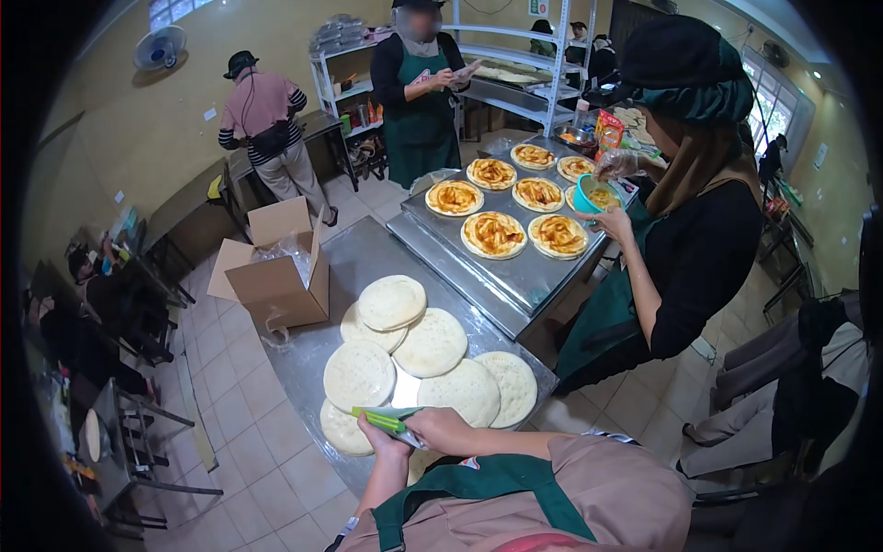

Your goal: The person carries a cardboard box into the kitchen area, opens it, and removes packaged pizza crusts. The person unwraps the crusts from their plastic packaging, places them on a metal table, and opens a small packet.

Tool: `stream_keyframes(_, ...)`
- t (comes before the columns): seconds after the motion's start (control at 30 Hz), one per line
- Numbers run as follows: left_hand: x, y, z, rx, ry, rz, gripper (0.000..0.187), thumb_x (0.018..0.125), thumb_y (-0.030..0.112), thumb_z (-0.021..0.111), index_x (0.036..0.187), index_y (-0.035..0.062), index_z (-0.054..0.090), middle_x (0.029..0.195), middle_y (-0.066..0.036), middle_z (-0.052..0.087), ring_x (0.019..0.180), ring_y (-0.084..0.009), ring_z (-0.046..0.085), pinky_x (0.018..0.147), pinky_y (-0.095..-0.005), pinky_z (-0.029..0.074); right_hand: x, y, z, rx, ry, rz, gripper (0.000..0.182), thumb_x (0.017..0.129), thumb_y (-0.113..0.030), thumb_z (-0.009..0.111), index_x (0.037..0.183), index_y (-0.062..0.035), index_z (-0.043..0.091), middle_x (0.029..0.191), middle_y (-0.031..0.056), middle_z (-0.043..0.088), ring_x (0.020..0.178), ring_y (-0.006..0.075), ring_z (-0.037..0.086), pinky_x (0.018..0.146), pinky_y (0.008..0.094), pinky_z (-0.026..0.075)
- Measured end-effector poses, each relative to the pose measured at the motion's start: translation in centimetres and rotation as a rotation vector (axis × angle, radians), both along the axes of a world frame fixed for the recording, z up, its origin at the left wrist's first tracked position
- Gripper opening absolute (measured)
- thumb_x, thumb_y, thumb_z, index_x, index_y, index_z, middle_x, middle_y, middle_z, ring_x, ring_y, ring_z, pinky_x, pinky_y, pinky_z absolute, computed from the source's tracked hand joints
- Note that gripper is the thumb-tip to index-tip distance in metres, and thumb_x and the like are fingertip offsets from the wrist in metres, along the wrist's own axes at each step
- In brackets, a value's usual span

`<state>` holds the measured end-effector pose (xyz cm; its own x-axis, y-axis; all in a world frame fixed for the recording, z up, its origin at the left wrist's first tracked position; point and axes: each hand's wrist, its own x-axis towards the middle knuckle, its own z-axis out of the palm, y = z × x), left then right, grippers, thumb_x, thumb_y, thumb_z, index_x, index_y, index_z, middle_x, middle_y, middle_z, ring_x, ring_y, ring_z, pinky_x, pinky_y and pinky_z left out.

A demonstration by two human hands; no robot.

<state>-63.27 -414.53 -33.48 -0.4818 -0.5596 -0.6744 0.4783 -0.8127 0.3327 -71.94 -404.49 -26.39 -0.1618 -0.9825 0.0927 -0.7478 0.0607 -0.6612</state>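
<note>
My left hand (384, 443) is closed on a flat green and white packet (391, 419), with bright green strips at its near side. My right hand (440, 429) is at the packet's right end, its fingers pressed together on that edge. Both hands are above the near part of a metal table (345, 248). Just beyond them lie several pale round flatbreads (430, 343), some overlapping. One flatbread (360, 376) is right behind the packet. Part of another is hidden under my hands and forearms.
An open cardboard box (280, 283) sits at the table's left edge. Beyond is a second metal table (515, 294) with several sauced flatbreads (493, 235). A co-worker (690, 248) at the right holds a turquoise bowl (596, 195). Another person (420, 101) stands near the shelves.
</note>
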Motion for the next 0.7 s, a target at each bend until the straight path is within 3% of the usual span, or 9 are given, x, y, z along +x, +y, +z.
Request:
stream_keyframes(0.17, 0.2, 0.3, 1.7, 0.035, -0.054, -0.051, 0.065, 0.072, 0.060, 0.029, 0.106, 0.0077, 0.046, 0.102, -0.013, 0.051, 0.092, -0.0286, 0.049, 0.079, -0.0432, 0.038, 0.2, 0.6, 0.2, -0.262, 0.075, -0.035, 0.012, 0.067, -0.018, 0.056, 0.066, -0.0068, 0.050, 0.063, 0.0088, 0.051, 0.060, 0.0273, 0.053, 0.051, 0.0375, 0.041)
stream_keyframes(0.37, 0.1, 0.0, 1.5, 0.000, -0.010, -0.080, 0.066, 0.074, 0.058, 0.021, 0.109, 0.0059, 0.042, 0.103, -0.014, 0.048, 0.093, -0.0299, 0.047, 0.080, -0.0443, 0.038, -1.7, 0.4, 3.9, -0.080, -0.001, 0.047, 0.013, 0.068, -0.017, 0.057, 0.069, -0.0056, 0.050, 0.064, 0.0107, 0.052, 0.061, 0.0290, 0.053, 0.052, 0.0366, 0.041)
stream_keyframes(0.53, -0.4, -0.5, 2.8, 0.028, 0.035, -0.120, 0.064, 0.076, 0.059, 0.024, 0.106, 0.0066, 0.045, 0.101, -0.012, 0.051, 0.092, -0.0291, 0.049, 0.082, -0.0434, 0.039, -3.1, 0.3, 5.8, -0.032, -0.107, 0.080, 0.013, 0.071, -0.016, 0.055, 0.075, -0.0049, 0.050, 0.065, 0.0160, 0.053, 0.064, 0.0328, 0.053, 0.055, 0.0387, 0.040)
stream_keyframes(0.63, -0.7, -0.7, 2.4, 0.175, 0.199, -0.282, 0.074, 0.071, 0.070, 0.024, 0.112, 0.0111, 0.042, 0.112, -0.013, 0.046, 0.104, -0.0298, 0.043, 0.090, -0.0524, 0.027, -3.1, -0.2, 5.3, -0.079, -0.146, -0.009, 0.013, 0.072, -0.014, 0.052, 0.080, -0.0042, 0.050, 0.066, 0.0188, 0.053, 0.065, 0.0351, 0.053, 0.056, 0.0415, 0.040)
stream_keyframes(0.7, -0.6, 0.6, 4.9, 0.035, 0.274, -0.414, 0.069, 0.073, 0.067, 0.030, 0.112, 0.0115, 0.043, 0.115, -0.013, 0.043, 0.107, -0.0316, 0.040, 0.088, -0.0579, 0.025, -2.6, -0.8, 3.9, -0.159, -0.128, -0.060, 0.020, 0.073, -0.013, 0.050, 0.092, -0.0056, 0.053, 0.067, 0.0204, 0.053, 0.066, 0.0357, 0.053, 0.059, 0.0422, 0.041)
